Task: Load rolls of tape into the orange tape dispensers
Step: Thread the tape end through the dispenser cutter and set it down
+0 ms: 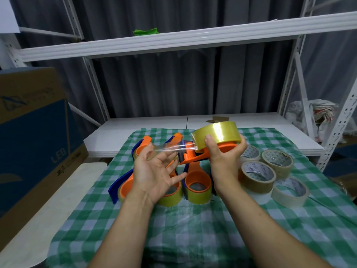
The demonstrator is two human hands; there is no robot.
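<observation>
At frame centre, the right hand [224,159] grips the light, rigid orange dispenser [193,157] beneath its seated tape roll [218,134], while the left hand [156,171], fingers spread, tensions the thin, sticky, probably crease-prone film strip [170,148], best handled at its free end.

We count orange dispensers [197,182]: 6, approx. only, since several overlap. Loose tape rolls [257,175] in plain view: 4. Yellow roll [218,134] fitted on raised dispenser [193,158]: 1. Cardboard box [32,132]: 1. Checked cloth [193,229]: 1.

The cardboard box [32,132] on the left bears "LED"; print inside the tape rolls [253,182] is illegible
</observation>
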